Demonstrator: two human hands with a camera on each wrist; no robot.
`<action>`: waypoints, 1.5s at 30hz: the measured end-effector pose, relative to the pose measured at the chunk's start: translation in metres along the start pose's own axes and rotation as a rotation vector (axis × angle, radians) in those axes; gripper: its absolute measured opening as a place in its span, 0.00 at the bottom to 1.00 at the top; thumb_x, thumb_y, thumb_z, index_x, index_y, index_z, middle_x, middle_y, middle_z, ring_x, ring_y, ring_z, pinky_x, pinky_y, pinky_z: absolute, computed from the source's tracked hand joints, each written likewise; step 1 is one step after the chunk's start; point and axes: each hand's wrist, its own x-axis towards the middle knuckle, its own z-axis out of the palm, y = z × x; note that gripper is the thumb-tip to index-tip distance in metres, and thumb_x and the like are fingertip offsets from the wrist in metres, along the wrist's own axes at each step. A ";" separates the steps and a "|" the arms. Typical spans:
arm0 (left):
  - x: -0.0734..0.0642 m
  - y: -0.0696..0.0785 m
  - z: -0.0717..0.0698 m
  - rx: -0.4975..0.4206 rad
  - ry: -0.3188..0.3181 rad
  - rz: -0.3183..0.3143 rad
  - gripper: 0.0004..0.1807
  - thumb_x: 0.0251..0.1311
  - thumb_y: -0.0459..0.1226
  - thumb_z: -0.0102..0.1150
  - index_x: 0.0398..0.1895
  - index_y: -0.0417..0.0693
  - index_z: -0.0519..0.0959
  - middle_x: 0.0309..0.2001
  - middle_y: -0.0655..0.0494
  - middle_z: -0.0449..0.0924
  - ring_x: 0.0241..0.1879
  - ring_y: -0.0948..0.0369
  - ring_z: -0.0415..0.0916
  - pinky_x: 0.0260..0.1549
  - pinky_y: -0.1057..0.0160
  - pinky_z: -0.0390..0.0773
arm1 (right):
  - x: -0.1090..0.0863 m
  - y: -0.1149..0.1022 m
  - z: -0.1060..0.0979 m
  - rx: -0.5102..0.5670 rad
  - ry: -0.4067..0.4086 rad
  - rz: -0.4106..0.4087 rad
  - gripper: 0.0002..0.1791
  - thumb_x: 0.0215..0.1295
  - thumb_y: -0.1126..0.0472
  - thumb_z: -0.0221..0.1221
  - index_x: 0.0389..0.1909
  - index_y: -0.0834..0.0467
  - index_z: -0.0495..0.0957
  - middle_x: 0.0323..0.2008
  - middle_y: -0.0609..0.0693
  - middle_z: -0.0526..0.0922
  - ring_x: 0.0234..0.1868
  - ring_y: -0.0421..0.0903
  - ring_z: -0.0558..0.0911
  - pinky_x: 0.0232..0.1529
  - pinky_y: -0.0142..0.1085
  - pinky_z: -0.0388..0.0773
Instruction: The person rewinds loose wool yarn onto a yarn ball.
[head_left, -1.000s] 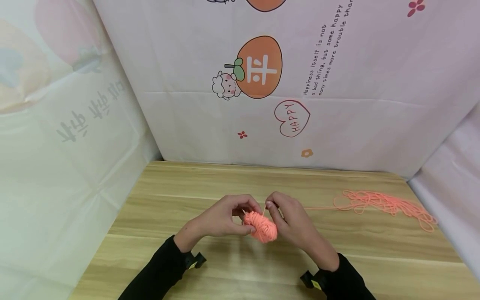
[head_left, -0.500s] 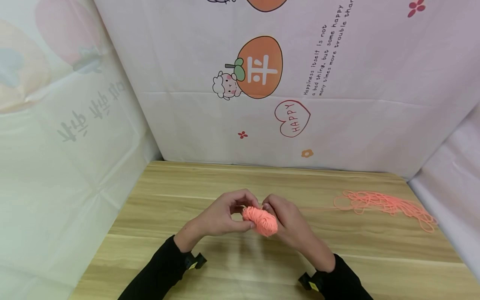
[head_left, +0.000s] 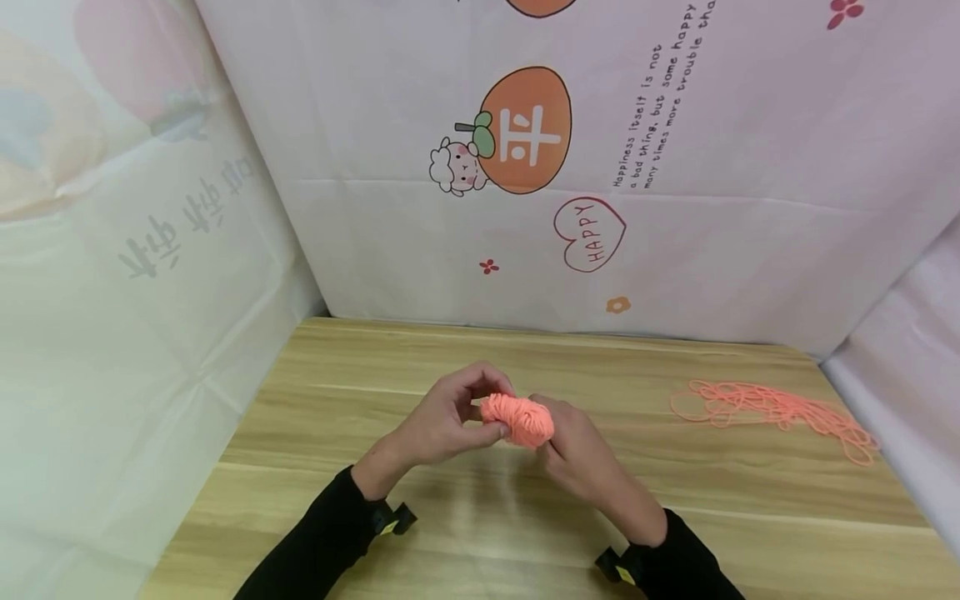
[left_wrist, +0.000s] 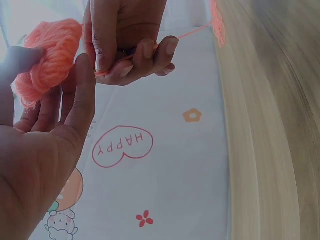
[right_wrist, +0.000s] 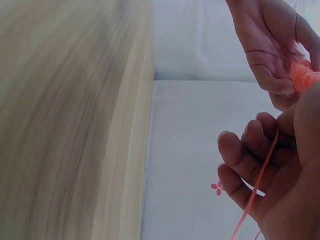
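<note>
A small ball of coral yarn (head_left: 519, 418) is held above the table by my left hand (head_left: 444, 418), thumb on the near side and fingers behind it. Just right of the ball, my right hand (head_left: 587, 461) pinches the yarn strand (right_wrist: 263, 170) between thumb and index finger. In the left wrist view the strand runs across the curled fingers of the right hand (left_wrist: 127, 37) and off toward the loose yarn. The ball (left_wrist: 50, 60) shows thick wound loops in that view. In the head view it covers the right fingertips.
A loose tangle of coral yarn (head_left: 780, 407) lies at the right rear of the wooden table (head_left: 480, 533). A white printed cloth (head_left: 390, 233) hangs behind the table, with more cloth along the left and right sides.
The yarn ball has risen and tilted in my left hand. My right hand has moved from above the ball's far side to behind its right end, still pinching the strand.
</note>
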 end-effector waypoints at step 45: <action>0.002 -0.008 -0.006 0.235 0.252 -0.162 0.15 0.54 0.23 0.62 0.46 0.37 0.74 0.41 0.47 0.78 0.35 0.58 0.76 0.25 0.57 0.81 | 0.001 -0.015 -0.008 -0.095 0.010 -0.081 0.10 0.75 0.61 0.47 0.31 0.48 0.70 0.20 0.36 0.65 0.19 0.35 0.64 0.21 0.31 0.64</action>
